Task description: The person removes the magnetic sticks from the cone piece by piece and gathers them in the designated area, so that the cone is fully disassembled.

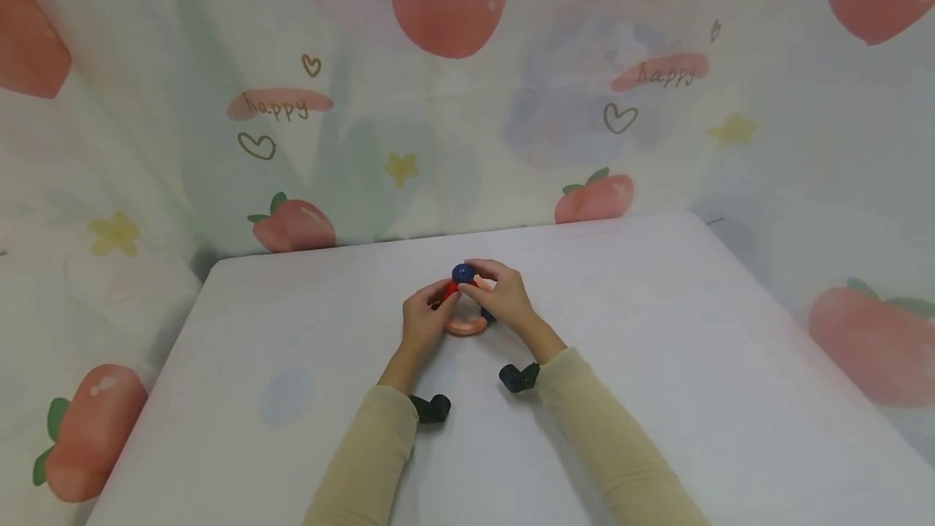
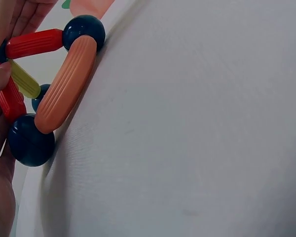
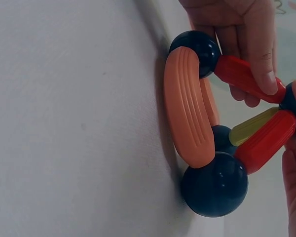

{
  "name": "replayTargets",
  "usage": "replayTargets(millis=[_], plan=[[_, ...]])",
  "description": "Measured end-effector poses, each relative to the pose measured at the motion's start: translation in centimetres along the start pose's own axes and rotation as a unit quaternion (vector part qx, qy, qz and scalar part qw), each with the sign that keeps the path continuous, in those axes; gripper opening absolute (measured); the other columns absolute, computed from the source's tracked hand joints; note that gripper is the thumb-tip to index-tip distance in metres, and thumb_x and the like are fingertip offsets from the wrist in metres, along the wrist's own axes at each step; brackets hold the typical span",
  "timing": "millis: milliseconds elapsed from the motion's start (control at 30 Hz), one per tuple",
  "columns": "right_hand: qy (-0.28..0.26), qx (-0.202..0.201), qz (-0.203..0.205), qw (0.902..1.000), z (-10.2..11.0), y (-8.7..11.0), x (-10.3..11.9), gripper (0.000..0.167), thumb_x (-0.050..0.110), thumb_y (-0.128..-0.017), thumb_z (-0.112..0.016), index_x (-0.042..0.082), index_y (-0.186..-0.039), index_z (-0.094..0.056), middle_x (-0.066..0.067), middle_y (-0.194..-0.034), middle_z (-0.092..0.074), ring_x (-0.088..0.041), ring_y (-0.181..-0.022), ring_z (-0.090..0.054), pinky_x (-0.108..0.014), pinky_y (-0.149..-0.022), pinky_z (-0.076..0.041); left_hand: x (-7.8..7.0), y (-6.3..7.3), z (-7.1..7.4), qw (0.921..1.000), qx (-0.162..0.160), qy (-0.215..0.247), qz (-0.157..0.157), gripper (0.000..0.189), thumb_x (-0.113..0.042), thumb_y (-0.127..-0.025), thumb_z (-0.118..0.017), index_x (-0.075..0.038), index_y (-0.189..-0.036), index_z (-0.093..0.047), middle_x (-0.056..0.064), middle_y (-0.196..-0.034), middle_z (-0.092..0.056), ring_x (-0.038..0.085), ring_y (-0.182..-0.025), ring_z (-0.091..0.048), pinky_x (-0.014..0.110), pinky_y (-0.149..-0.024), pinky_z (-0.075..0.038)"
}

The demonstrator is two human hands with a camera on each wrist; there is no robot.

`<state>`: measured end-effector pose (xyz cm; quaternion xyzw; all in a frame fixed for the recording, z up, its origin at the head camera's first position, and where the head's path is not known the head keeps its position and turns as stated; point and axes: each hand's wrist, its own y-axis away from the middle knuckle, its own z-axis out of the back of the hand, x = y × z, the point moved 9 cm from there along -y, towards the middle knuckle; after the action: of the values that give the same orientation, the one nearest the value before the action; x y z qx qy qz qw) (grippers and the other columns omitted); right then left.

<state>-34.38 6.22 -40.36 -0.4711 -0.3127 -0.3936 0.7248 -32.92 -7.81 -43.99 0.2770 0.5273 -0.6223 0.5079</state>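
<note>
A small frame of magnetic rods and balls stands on the table between my hands. Three dark blue balls, such as the near one (image 3: 214,185), form its base, joined by curved orange rods (image 3: 187,108). Two straight red rods (image 2: 37,43) and a yellow-green rod (image 3: 254,126) lean up to a blue ball (image 1: 463,273) at the top. My left hand (image 1: 424,321) pinches one red rod (image 3: 237,74) between thumb and fingers. With thumb and fingertips, my right hand (image 1: 510,299) grips the top ball, whose surface is partly hidden in both wrist views.
A white-covered table (image 1: 613,307) spreads around the frame. A curtain (image 1: 467,120) printed with peaches, hearts and flowers hangs behind it and along the sides. Black wrist cameras (image 1: 519,378) jut inward from both sleeves, close above the tabletop.
</note>
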Motion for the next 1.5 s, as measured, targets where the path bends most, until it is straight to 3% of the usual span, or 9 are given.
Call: replayTargets(millis=[267,500,900,1000,1133,1200,1367,1500], plan=[[0.021,-0.006,0.002,0.9997,0.0,0.1,0.1,0.042,0.01,-0.078,-0.073,-0.001,-0.116,-0.06,-0.014,-0.11,-0.063,-0.023,-0.104,-0.057,-0.04,-0.093,-0.042,0.3,-0.1,-0.1,0.9999,0.009,0.007,-0.001,0.03,-0.016,-0.083,-0.069,-0.002,-0.109,-0.066,0.008,-0.105,-0.066,0.018,-0.092,-0.062,0.03,-0.083,-0.048],[0.035,-0.006,0.01,0.9993,-0.1,0.1,0.2,0.041,0.009,-0.078,-0.073,-0.003,-0.115,-0.06,-0.014,-0.109,-0.063,-0.024,-0.1,-0.058,-0.043,-0.091,-0.042,0.3,0.0,0.0,0.9996,0.015,0.023,0.004,0.03,-0.014,-0.083,-0.069,-0.002,-0.109,-0.066,0.009,-0.105,-0.066,0.02,-0.094,-0.061,0.031,-0.085,-0.048],[0.007,-0.017,0.01,0.9998,-0.2,0.4,0.5,0.041,0.012,-0.078,-0.073,-0.003,-0.115,-0.06,-0.016,-0.111,-0.062,-0.028,-0.101,-0.058,-0.047,-0.092,-0.041,0.8,0.2,0.1,0.9975,0.014,0.064,0.025,0.029,-0.012,-0.082,-0.069,0.0,-0.108,-0.066,0.01,-0.102,-0.066,0.02,-0.089,-0.06,0.029,-0.081,-0.049],[0.017,-0.032,0.008,0.9993,0.2,0.4,0.5,0.04,0.011,-0.078,-0.073,-0.003,-0.114,-0.061,-0.016,-0.111,-0.062,-0.028,-0.1,-0.058,-0.045,-0.09,-0.043,0.0,0.4,0.5,0.9961,0.009,0.084,0.027,0.027,-0.007,-0.083,-0.068,0.003,-0.108,-0.065,0.013,-0.102,-0.066,0.022,-0.089,-0.061,0.028,-0.079,-0.05],[0.03,-0.042,0.005,0.9987,0.5,0.4,0.5,0.038,0.009,-0.079,-0.072,-0.002,-0.113,-0.062,-0.015,-0.11,-0.063,-0.027,-0.099,-0.059,-0.044,-0.089,-0.044,-2.1,0.7,0.9,0.9962,0.017,0.086,0.006,0.026,0.002,-0.082,-0.066,0.009,-0.107,-0.063,0.021,-0.101,-0.064,0.032,-0.091,-0.061,0.04,-0.081,-0.049],[0.03,-0.038,0.004,0.9988,0.5,0.3,0.5,0.038,0.008,-0.078,-0.073,-0.002,-0.113,-0.062,-0.015,-0.11,-0.063,-0.027,-0.099,-0.059,-0.044,-0.089,-0.044,-2.0,0.7,0.7,0.9968,0.023,0.076,-0.008,0.026,0.003,-0.081,-0.066,0.009,-0.106,-0.063,0.021,-0.102,-0.064,0.032,-0.092,-0.061,0.04,-0.082,-0.049],[0.03,-0.033,0.0,0.999,0.5,0.4,0.3,0.038,0.01,-0.079,-0.072,-0.001,-0.114,-0.062,-0.014,-0.111,-0.062,-0.026,-0.099,-0.058,-0.043,-0.09,-0.044,0.0,0.4,0.3,0.9965,0.022,0.08,0.01,0.025,0.0,-0.082,-0.067,0.003,-0.107,-0.065,0.014,-0.103,-0.066,0.023,-0.094,-0.062,0.03,-0.082,-0.049],[0.031,-0.03,0.003,0.999,0.6,0.4,0.3,0.038,0.012,-0.08,-0.072,0.0,-0.115,-0.061,-0.014,-0.112,-0.062,-0.026,-0.099,-0.059,-0.043,-0.09,-0.044,-2.0,0.8,1.1,0.996,0.024,0.086,0.01,0.024,0.003,-0.082,-0.065,0.008,-0.106,-0.063,0.019,-0.102,-0.065,0.029,-0.093,-0.061,0.032,-0.08,-0.05]])
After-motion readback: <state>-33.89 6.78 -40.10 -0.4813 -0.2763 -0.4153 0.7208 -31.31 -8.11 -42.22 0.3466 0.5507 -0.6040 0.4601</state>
